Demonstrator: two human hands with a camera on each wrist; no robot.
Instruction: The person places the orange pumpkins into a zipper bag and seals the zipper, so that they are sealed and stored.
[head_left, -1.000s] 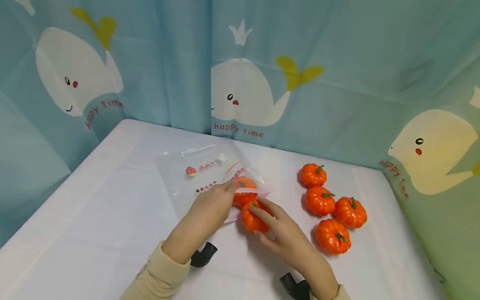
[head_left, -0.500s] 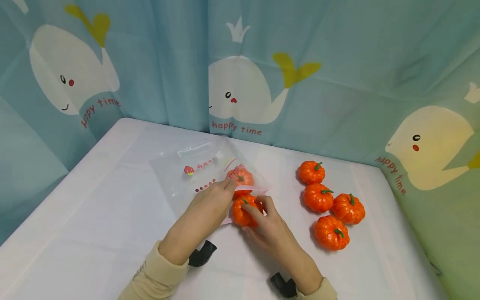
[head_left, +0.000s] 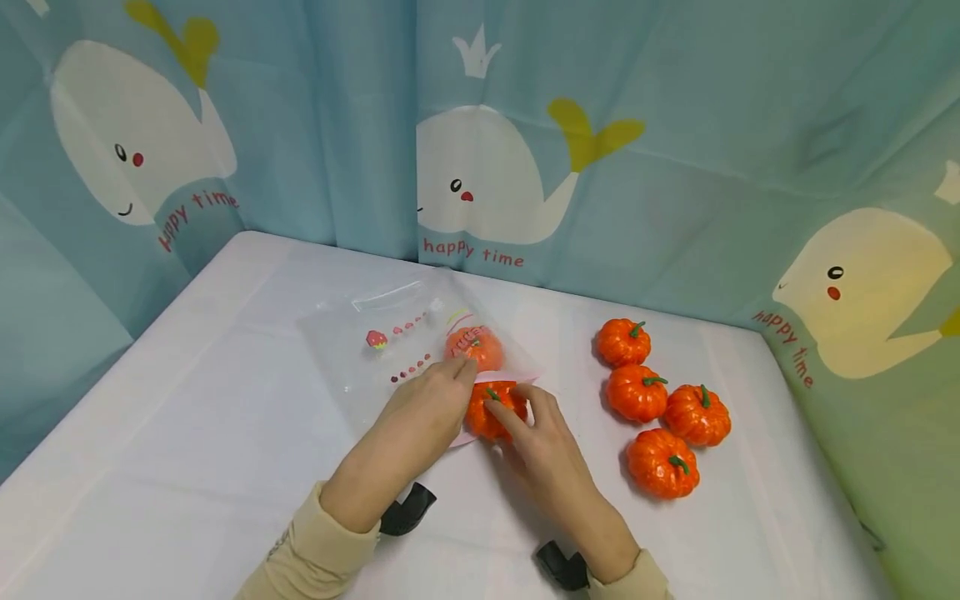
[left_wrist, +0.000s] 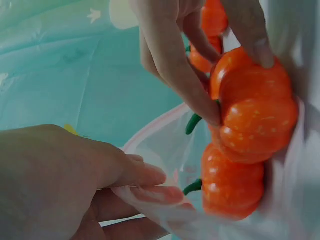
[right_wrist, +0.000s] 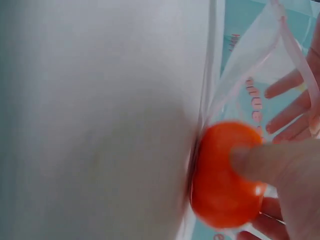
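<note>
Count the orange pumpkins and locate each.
6: one pumpkin inside the clear bag, a held pumpkin at its mouth in the right hand, and four to the right: farthest pumpkin, second-farthest pumpkin, rightmost pumpkin, nearest pumpkin. Others could be hidden.

the clear bag (head_left: 341, 371) has pink edging and pink-red printed motifs (head_left: 377, 339). the pumpkin inside it (head_left: 487, 353) and the pumpkin at its mouth (head_left: 479, 418) are glossy orange with green stems, as are the four pumpkins (head_left: 634, 395) to its right. under the bag, the tablecloth (head_left: 187, 400) is white; behind it, the blue-green curtain (head_left: 697, 67) bears white whales (head_left: 498, 167) with yellow tails.
</note>
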